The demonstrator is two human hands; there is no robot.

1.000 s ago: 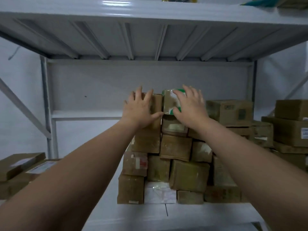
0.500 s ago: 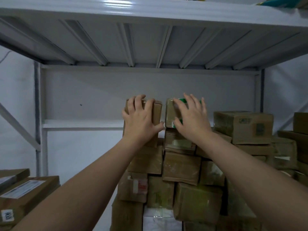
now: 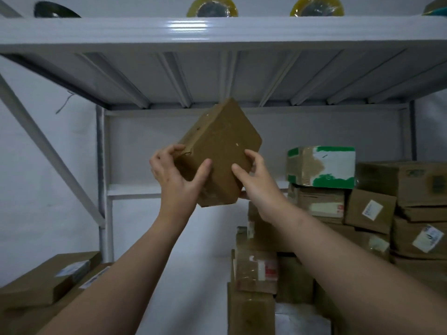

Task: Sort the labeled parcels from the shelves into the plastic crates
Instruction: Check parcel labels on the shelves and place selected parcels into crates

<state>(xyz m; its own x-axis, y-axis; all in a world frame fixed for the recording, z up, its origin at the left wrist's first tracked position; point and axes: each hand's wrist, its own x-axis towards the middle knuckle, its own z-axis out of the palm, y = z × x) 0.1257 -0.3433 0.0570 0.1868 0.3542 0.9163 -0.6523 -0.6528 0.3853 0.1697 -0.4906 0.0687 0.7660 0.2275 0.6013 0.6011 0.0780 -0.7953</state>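
The brown parcel [image 3: 219, 153] has left the stack and is now lifted in the air, tilted, with the left hand [image 3: 175, 176] and right hand [image 3: 257, 183] closed on its lower sides. To the right of the grip the green-and-white parcel [image 3: 321, 168] remains on top. I think carrying it to a crate comes next; no crate is visible.

Two forearms are seen entering from the lower edge, both bare from the frame edge to the wrist; no sleeve, cuff or glove is worn in view. The left hand [image 3: 177, 176] and the right hand [image 3: 257, 183] are bare. No ring, watch, bracelet or strap is observed on either wrist or on the visible fingers. Fingernails are seen to be short and unpainted where they show. No markings or tattoos are noted on the forearms.
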